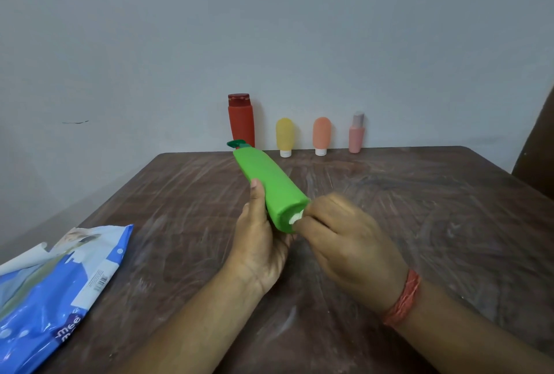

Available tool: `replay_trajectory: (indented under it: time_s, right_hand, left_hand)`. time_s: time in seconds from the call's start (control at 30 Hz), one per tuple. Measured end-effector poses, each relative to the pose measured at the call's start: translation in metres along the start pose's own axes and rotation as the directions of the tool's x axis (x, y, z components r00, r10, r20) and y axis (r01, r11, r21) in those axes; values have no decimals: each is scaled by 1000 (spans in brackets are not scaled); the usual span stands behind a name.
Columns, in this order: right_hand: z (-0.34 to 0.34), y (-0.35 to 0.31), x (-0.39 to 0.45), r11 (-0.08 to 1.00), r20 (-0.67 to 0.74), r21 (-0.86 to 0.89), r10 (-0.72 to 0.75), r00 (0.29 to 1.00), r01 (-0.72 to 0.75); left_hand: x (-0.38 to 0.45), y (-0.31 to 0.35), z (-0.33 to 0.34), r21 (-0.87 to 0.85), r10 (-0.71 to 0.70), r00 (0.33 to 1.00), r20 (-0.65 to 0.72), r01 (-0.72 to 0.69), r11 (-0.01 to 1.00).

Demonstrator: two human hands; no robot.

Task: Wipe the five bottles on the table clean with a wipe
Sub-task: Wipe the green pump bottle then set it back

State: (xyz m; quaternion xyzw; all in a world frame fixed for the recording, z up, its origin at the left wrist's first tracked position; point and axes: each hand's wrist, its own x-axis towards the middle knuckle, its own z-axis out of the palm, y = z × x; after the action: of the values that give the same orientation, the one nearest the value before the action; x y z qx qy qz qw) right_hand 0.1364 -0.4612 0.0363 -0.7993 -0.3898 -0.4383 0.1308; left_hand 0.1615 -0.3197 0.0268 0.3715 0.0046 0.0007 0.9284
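Note:
My left hand (260,238) grips a green bottle (269,185) from below, thumb along its side, its dark green cap pointing away from me. My right hand (344,241) pinches a small white wipe (296,218) against the bottle's near base. At the table's far edge by the wall stand a red bottle (241,122), a yellow bottle (284,136), an orange bottle (322,134) and a pink bottle (356,133).
A blue and white wipe packet (51,286) lies at the near left of the dark brown table (434,224), its flap lifted. A grey wall rises right behind the bottles. A dark brown object (536,146) shows at the right edge.

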Motion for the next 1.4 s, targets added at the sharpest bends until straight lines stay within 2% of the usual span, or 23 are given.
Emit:
replay_trajectory:
  time_s: [0.1,0.17,0.3,0.37,0.4,0.47,0.53,0.6,0.67,0.73,0.8,0.9,1.07,1.23,1.3,1.4]
  right_hand:
    - [4,-11,2,997,-36,24,-74,997,75]
    - [3,-7,-1,997,-25,6,-75,997,75]
    - [-2,12,-5,1000,-4,-18,12,1000,-12]
    - [0,15,-5,994,-25,67,88,996,-86]
    - [2,16,-5,974,-43,166,163,986,-154]
    - [6,17,-7,844,-57,433,376,925,-317]
    - [10,19,-10,564,52,694,582,812,-448]
    - [15,21,-12,303,199,813,657,727,-496]
    - [18,23,-14,200,245,848,674,697,-491]
    - [19,27,-13,154,247,870,687,683,-469]
    - [19,32,-13,159,250,864,689,680,-478]
    - [21,38,-17,231,255,818,675,692,-527]
    - [30,37,-21,373,249,708,663,706,-600]
    - [31,39,-23,457,250,651,624,740,-606]
    - [31,45,-27,460,275,621,630,727,-634]
    - [31,53,-31,377,353,629,640,682,-680]
  left_hand:
    - [-5,-7,2,22,-111,994,7,111,994]
    - [-4,-6,3,20,-105,994,13,105,994]
    - [3,4,0,-48,2,999,35,-1,999]
    - [5,6,-5,-45,-12,998,59,14,999]
    - [6,7,-9,-46,-26,996,81,30,998]
    - [8,9,-15,-28,-51,989,138,56,998]
    - [8,10,-19,12,-61,978,198,59,998]
    - [7,7,-21,46,-59,969,240,49,998]
    - [7,3,-21,70,-61,963,261,44,997]
    - [9,0,-21,115,-46,962,271,15,993]
    - [11,-2,-21,169,-14,970,242,-28,985]
    - [16,-10,-20,285,89,984,156,-131,950]
    - [27,-20,-22,559,279,960,5,-234,795]
    - [30,-15,-29,661,270,963,20,-215,719]
    - [29,-14,-30,704,278,960,41,-226,673]
    - [25,-14,-28,754,292,954,69,-241,611]
